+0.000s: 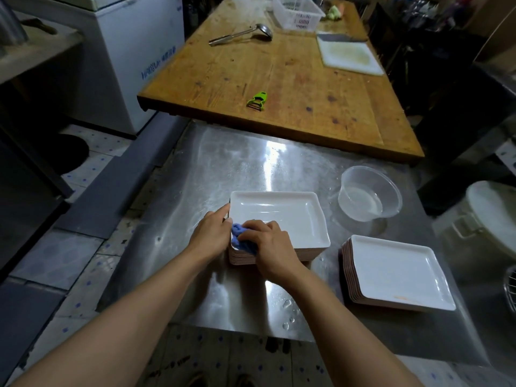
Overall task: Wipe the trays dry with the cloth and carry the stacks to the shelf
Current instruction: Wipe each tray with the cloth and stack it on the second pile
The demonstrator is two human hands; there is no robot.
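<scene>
Left hand (213,233): rests against the left edge of the near stack of white rectangular trays (279,219), fingers fairly straight, thumb along the rim, steadying it.
Blue crumpled cloth (239,237): sits on the top tray's near-left corner, between the two hands.
Right hand (269,244): fingers curled over the cloth, pressing it onto the tray.
Near stack: stands on the wet stainless steel worktop (195,177), roughly at its middle, pinkish edges showing beneath the white top tray.
Green peeler (258,99): lies on the wooden table (279,65) beyond the worktop (a metal ladle (243,33) lies farther back).
Clear round plastic bowl (368,196): just right of the near stack, apart from it.
Second stack of white trays (396,272): on the worktop's right side, near its front edge, untouched by either hand.
</scene>
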